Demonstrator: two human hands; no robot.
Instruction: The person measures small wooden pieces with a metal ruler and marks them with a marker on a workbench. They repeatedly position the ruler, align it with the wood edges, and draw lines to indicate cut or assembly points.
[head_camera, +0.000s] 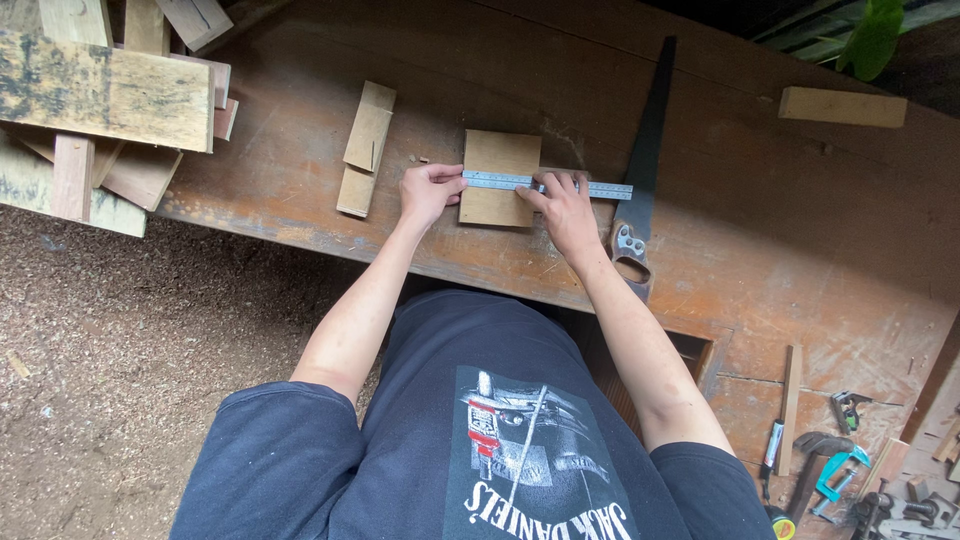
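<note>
The left hand and right hand press a long silver metal ruler flat across a small square wooden board on the brown wooden workbench. The ruler may slide if one hand lets up.

Premises: a rough woodworking shop. Evidence: worn, stained wooden workbench; black-bladed handsaw; stacked weathered timber offcuts; teal metal clamps; sawdust-covered dirt floor; loose pale wood blocks.
</note>
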